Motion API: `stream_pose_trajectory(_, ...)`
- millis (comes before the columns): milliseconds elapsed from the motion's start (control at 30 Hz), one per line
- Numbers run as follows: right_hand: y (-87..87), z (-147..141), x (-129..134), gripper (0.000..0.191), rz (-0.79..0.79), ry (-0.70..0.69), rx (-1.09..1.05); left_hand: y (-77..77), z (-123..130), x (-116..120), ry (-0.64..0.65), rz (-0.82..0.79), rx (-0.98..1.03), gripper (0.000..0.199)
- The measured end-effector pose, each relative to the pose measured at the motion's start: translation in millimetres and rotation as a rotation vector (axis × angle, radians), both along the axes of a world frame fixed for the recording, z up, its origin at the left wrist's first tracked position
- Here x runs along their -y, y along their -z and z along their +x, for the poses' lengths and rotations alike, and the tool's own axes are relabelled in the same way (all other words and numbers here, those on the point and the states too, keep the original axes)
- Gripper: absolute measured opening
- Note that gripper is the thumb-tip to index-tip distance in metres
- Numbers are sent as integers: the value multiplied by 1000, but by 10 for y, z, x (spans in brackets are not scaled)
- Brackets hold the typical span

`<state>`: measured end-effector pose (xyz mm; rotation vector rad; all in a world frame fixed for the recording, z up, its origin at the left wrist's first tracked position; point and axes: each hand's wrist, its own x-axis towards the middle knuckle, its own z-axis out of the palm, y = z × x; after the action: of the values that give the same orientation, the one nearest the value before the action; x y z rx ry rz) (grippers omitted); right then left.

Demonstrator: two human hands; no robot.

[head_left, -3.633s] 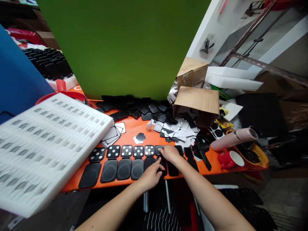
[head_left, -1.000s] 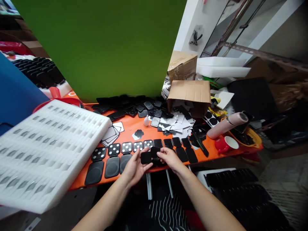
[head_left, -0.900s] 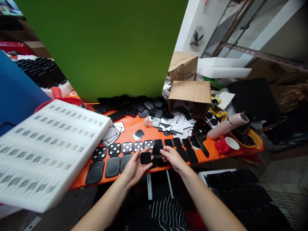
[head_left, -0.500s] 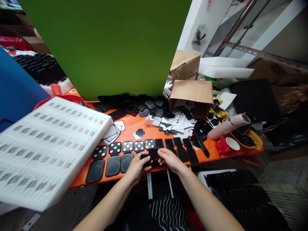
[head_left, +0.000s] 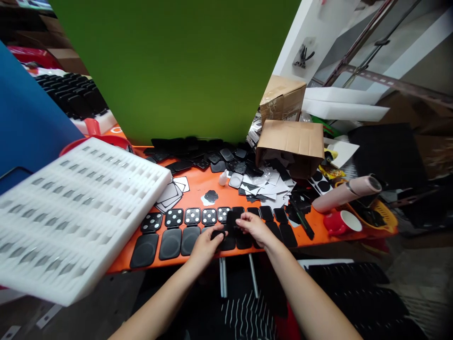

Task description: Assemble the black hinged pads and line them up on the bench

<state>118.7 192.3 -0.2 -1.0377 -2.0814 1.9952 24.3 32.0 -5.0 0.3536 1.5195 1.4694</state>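
My left hand (head_left: 208, 243) is closed on a small black piece near the orange table's front edge. Just to its right, my right hand (head_left: 252, 227) pinches a black square plate (head_left: 233, 217) over the row. Folding black pads lie side by side beneath and around both hands. Those on the left, such as one pad (head_left: 152, 222), carry white dots on their upper squares; the right ones, like another pad (head_left: 281, 216), are plain black. Larger lower squares (head_left: 144, 250) lie nearest the edge. Beyond the row is a small black stack on a clear sheet (head_left: 210, 196).
A white foam tray (head_left: 85, 212) covers the left side. Black pads (head_left: 198, 151) are heaped at the back. White papers (head_left: 271, 184), an open cardboard box (head_left: 292, 137), a pink bottle (head_left: 347, 193), a red mug (head_left: 336, 223) and a black cutter (head_left: 302, 219) occupy the right.
My hands have moved apart slightly. The black plate in my right hand now sits higher over the row, away from my left hand. The whole view has shifted a little.
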Motion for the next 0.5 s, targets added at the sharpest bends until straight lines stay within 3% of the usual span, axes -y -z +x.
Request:
stream_pose_trajectory(133, 104, -214, -156, 24, 113, -36, 13, 5, 29, -2, 110, 30, -220, 15)
stream_pose_trajectory(300, 256, -409, -170, 23, 205, -98, 58, 66, 83, -76, 383, -43, -748, 21)
stream_pose_trajectory(500, 319, -445, -164, 22, 328, -117, 121, 121, 103, -132, 451, -85, -825, 21)
